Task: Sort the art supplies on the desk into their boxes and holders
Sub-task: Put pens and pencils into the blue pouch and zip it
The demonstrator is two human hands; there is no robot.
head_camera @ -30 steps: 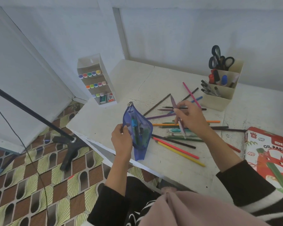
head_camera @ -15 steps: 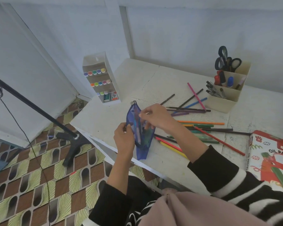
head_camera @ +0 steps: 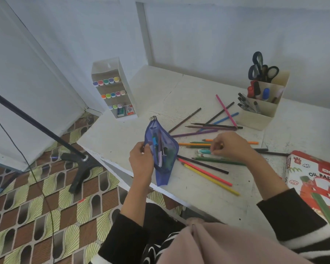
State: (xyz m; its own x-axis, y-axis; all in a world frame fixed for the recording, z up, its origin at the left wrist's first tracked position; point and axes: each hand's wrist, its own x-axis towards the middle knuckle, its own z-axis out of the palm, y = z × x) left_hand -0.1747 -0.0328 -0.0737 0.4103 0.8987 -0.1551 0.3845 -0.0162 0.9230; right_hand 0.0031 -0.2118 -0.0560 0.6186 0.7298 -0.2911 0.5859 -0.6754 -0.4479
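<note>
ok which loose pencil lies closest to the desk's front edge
The long yellow wooden pencil; it lies nearer the edge than the long red wooden pencil parallel beside it.

White desk (head_camera: 198, 199), surface scratched. Far left corner: marker rack (head_camera: 112, 88), upright. Far right: holder (head_camera: 255, 120) (scissors and pens stand in it). Middle: pencils (head_camera: 204, 172) strewn, several crossing. Right edge: pastel box (head_camera: 316, 187), flat, partly out of frame.
</note>
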